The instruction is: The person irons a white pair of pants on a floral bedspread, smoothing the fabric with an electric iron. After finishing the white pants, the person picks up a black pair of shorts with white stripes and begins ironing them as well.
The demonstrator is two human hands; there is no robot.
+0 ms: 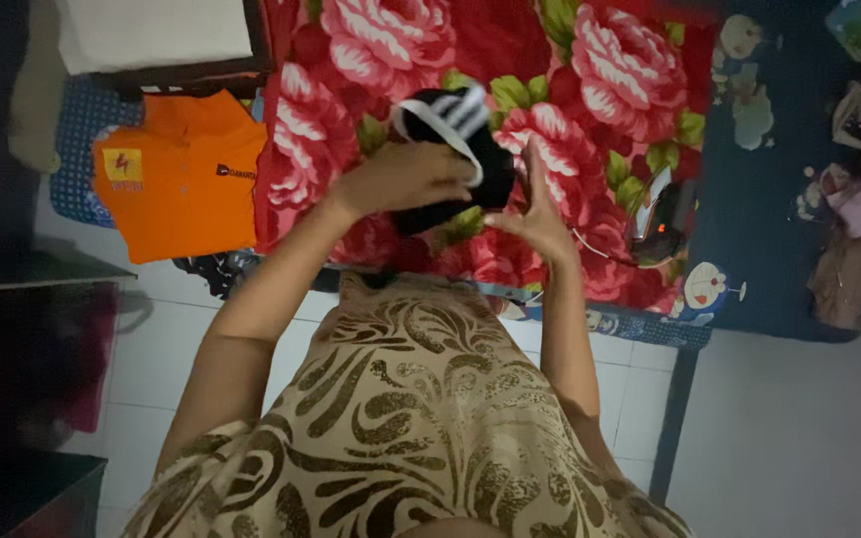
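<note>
- A white folded cloth (151, 30) is seen at the top left, laid on a dark frame; its far edge is cut off by the picture.
- An orange shirt (181, 179) is spread flat below it, collar towards the top, partly over a blue checked mat (77, 139); a yellow patch is borne on one side of the chest and dark lettering on the other.
- White floor tiles (161, 339) are shown beneath the shirt; dark furniture is set at the far left, too dim to be made out.
- The left hand (406, 179) is curled over the top of a black garment (455, 159) and is closed on it, the fingers being wrapped around its white-striped edge.
- The garment is held bunched between both hands, lifted above a red blanket (570, 110) printed with large pink roses; white stripes are visible on its upper fold.
- The right hand (535, 214) is pressed against the garment's right side, palm inward, with the fingers spread and pointed upward; whether anything is pinched by it cannot be told.
- A beige patterned dress (411, 418) fills the lower middle.
- An iron (655, 214) is rested on the blanket's right part, near the right hand but apart from it.
- A dark blue cartoon sheet (759, 199) is laid to the right; crumpled clothes (859, 209) are piled at the far right edge.
</note>
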